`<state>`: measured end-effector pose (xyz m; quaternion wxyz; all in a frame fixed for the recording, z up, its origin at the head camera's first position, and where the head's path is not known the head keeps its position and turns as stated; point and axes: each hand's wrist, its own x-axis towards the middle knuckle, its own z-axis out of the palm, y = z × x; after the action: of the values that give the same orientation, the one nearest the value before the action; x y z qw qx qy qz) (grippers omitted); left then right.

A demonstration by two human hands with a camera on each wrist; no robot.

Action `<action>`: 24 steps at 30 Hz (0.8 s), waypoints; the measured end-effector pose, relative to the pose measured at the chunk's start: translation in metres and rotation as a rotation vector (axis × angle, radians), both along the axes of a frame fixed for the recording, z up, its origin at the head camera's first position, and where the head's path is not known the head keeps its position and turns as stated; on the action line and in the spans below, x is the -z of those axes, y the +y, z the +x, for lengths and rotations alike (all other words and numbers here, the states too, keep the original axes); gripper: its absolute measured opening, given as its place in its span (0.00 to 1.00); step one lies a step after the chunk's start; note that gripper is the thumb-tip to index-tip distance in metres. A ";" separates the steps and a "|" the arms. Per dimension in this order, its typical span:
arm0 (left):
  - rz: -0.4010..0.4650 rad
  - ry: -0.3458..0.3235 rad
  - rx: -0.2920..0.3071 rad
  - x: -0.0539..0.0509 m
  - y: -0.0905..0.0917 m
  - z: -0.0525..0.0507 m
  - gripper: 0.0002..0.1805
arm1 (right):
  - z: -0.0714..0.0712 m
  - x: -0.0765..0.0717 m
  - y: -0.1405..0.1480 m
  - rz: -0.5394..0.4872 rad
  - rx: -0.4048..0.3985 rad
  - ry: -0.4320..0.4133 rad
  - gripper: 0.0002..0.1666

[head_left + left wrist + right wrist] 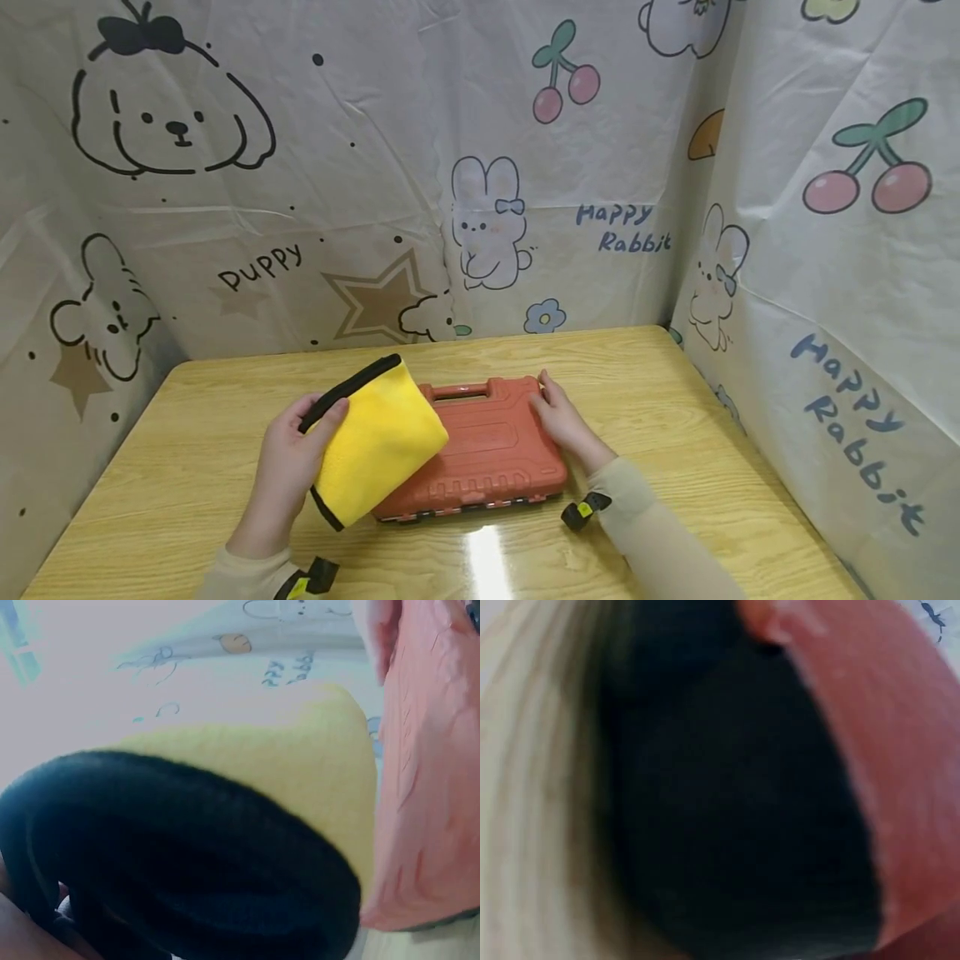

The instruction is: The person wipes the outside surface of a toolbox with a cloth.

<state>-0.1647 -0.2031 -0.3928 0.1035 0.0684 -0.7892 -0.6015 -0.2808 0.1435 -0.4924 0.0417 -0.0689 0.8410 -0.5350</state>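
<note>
My left hand [283, 467] pinches a folded yellow cloth [378, 442] with black edging by its upper left edge, thumb on the near face. The cloth is held up and covers the left part of a red plastic case [487, 442]. At the case's right side, my right hand [566, 425] grips the edge near the upper corner. In the left wrist view, the cloth [300, 765] stands beside the case [431, 772], its black edge close to the camera. The right wrist view shows the red lid [900, 765] above a dark lower half.
Beneath everything lies a light wood-grain table [172, 467], with a bright reflection in front of the case. White cloth walls [360, 183] printed with cartoons stand behind it and at both sides. Black straps with small yellow-marked blocks [585, 510] are on both wrists.
</note>
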 end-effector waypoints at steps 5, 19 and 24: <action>0.033 -0.015 -0.052 -0.002 -0.015 -0.004 0.23 | 0.000 0.009 0.000 -0.004 0.016 -0.056 0.39; -0.236 0.061 -0.364 0.004 -0.060 -0.015 0.22 | -0.001 0.012 -0.002 -0.004 0.040 -0.115 0.38; -0.539 0.231 -0.430 0.015 -0.062 -0.029 0.20 | 0.002 0.010 -0.002 -0.009 0.041 -0.118 0.38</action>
<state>-0.1932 -0.2656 -0.4080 0.3305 0.1347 -0.8701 -0.3400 -0.2792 0.1418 -0.5026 0.0800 -0.0203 0.8359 -0.5426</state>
